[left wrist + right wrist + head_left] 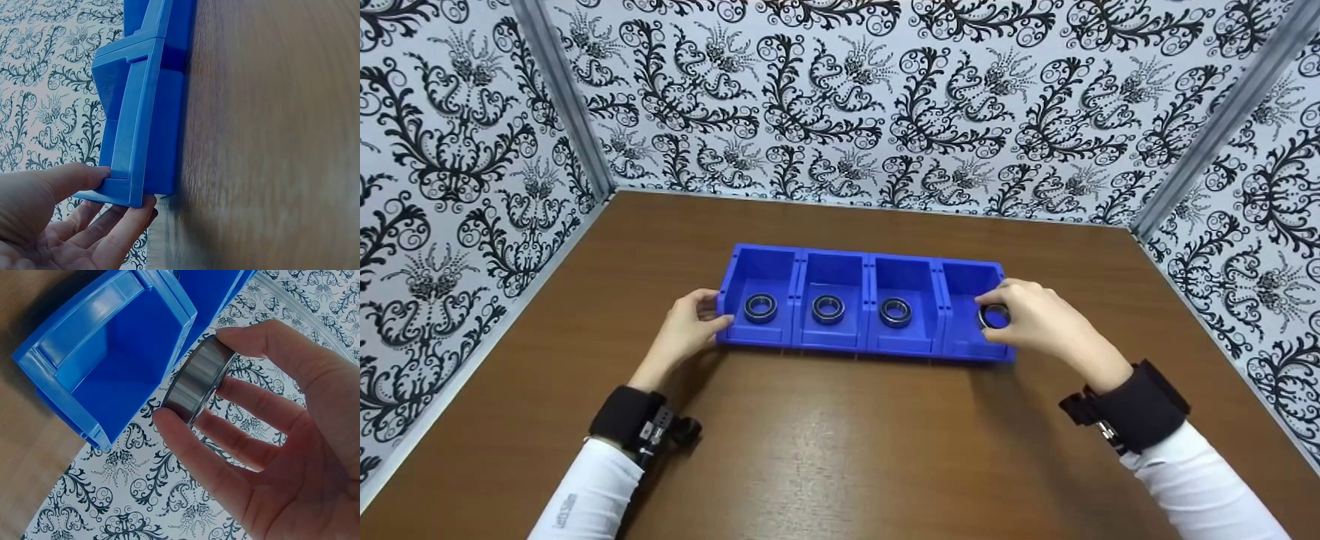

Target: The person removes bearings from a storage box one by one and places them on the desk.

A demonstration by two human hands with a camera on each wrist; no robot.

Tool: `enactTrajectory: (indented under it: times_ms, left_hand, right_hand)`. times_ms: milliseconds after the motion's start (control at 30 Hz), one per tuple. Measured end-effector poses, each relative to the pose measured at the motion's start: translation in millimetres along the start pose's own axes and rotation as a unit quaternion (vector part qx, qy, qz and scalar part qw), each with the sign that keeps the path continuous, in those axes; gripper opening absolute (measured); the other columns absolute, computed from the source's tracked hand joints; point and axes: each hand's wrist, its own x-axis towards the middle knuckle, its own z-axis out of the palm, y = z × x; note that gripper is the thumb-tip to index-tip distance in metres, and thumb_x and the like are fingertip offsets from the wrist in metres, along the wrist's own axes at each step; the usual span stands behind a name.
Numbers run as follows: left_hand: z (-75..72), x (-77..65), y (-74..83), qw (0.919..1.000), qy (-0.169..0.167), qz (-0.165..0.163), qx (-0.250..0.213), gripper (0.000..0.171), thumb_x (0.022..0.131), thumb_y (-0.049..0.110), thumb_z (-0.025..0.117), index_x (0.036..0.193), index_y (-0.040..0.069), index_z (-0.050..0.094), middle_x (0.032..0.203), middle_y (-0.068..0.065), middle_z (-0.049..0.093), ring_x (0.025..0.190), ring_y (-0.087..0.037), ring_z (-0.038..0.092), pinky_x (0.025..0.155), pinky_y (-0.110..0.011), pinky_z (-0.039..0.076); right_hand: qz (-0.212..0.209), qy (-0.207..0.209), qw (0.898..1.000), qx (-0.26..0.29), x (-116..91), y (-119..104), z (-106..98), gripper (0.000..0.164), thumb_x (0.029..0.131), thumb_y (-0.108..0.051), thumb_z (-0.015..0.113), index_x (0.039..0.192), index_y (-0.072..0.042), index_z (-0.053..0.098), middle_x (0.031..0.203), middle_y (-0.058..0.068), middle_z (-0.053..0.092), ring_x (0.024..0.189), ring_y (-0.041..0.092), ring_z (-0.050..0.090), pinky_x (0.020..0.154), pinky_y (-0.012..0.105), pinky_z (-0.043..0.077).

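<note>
A row of joined blue bins (832, 341) sits on the table. My left hand (690, 326) grips the outer wall of the leftmost bin, thumb on the inside of the rim and fingers outside, as the left wrist view shows. Between thumb and fingertips, my right hand (1039, 319) pinches a ball bearing (199, 377) by its outer metal ring, over the rightmost bin (129, 343). One bearing lies flat in each of the other bins: the left bearing (760, 308), the second bearing (828, 309) and the third bearing (895, 312).
The brown wooden table (825, 442) extends in front of and behind the bins. Patterned wall panels (840, 105) stand at the back and both sides, joined by grey metal posts (566, 97). Each wrist wears a black strap (626, 416) with a small camera.
</note>
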Motion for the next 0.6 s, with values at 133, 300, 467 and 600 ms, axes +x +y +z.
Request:
enactTrajectory:
  times_ms: [133,300,467,600]
  left_hand:
    - [-0.1,0.1,-0.4,1.0,0.001,-0.003,0.002,0.045,0.084,0.009,0.062,0.123,-0.008,0.048,0.121,-0.027,0.057,0.111,-0.037,0.058,0.095,-0.043,0.049]
    - [0.1,0.3,-0.5,1.0,0.002,-0.006,0.004,0.045,0.084,0.01,0.063,0.124,-0.007,0.048,0.122,-0.027,0.057,0.111,-0.036,0.058,0.094,-0.042,0.05]
    - [0.6,0.0,0.1,1.0,0.003,-0.007,-0.001,0.046,0.084,0.009,0.063,0.124,-0.007,0.048,0.122,-0.027,0.057,0.111,-0.036,0.058,0.094,-0.042,0.05]
    - [0.4,-0.5,1.2,1.0,0.002,-0.009,-0.003,0.046,0.084,0.009,0.062,0.124,-0.007,0.047,0.122,-0.027,0.056,0.112,-0.037,0.058,0.094,-0.042,0.05]
  right_hand:
    - [-0.006,0.003,1.0,0.001,-4,-1,0,0.038,0.07,-0.018,0.067,0.106,-0.007,0.069,0.096,0.011,0.067,0.079,0.021,0.06,0.057,0.03,0.044]
    - [-0.008,0.005,1.0,0.004,-8,-2,2,0.036,0.07,-0.017,0.067,0.105,-0.008,0.069,0.095,0.011,0.067,0.08,0.021,0.06,0.058,0.032,0.045]
    - [-0.006,0.001,1.0,0.006,-12,-2,3,0.036,0.07,-0.018,0.067,0.105,-0.008,0.069,0.096,0.009,0.067,0.082,0.021,0.061,0.062,0.032,0.046]
    - [-0.009,-0.001,1.0,0.005,-14,-3,3,0.035,0.07,-0.018,0.067,0.103,-0.008,0.069,0.094,0.009,0.067,0.083,0.022,0.061,0.061,0.032,0.047]
